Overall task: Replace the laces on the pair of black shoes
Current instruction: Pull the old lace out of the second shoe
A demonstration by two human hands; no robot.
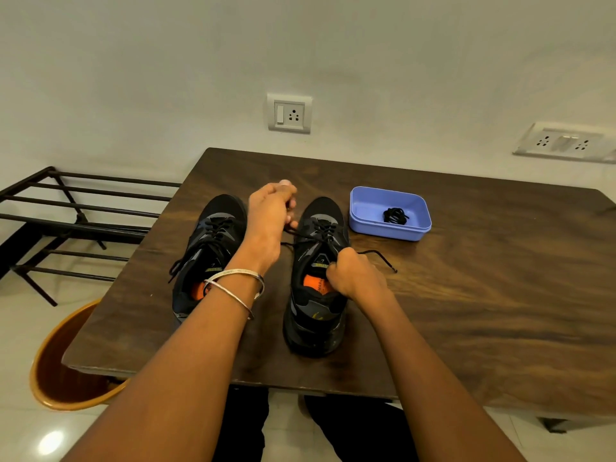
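Note:
Two black shoes with orange insoles stand side by side on the brown table, toes pointing away from me. The left shoe is still laced. My left hand is raised between the shoes and pinches a strand of the black lace of the right shoe, pulling it up and left. My right hand grips the tongue and collar of the right shoe. The lace's other end trails loose on the table to the right.
A blue plastic tub behind the right shoe holds a bundle of black laces. A black metal rack stands left of the table, an orange chair at its near-left corner. The wall behind has sockets.

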